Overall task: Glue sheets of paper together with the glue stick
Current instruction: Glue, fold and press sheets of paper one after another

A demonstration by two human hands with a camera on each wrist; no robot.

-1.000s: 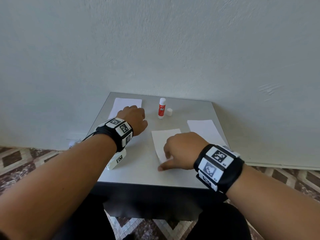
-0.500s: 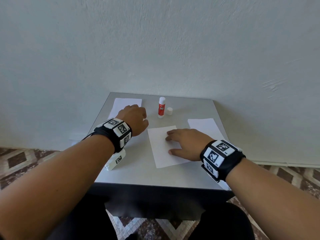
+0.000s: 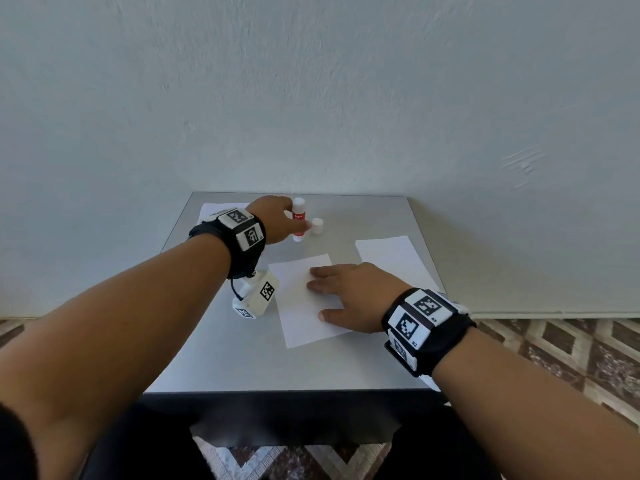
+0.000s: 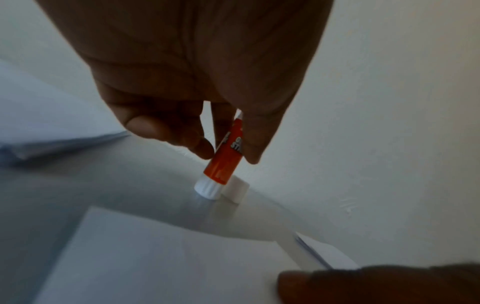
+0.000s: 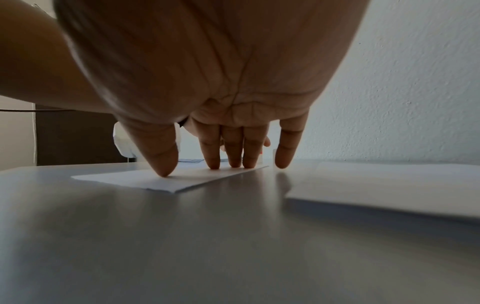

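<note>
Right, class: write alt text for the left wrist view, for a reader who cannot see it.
A left hand pinches an upright red glue stick standing on a grey table, its white cap beside it. White paper lies nearer the camera, a fingertip resting on it.

Head view: glue stick (image 3: 298, 219) upright at upper centre of the surface (image 3: 242, 358), its cap (image 3: 317, 226) just right; one sheet (image 3: 301, 306) at centre, paper stacks at upper left (image 3: 211, 211) and right (image 3: 391, 254).

Soft, even daylight fills the head view (wide-angle bending at its edges). Both wrist views are dimmer, backlit by the pale wall (image 4: 389, 102), with blurred, shadowed foregrounds.
</note>
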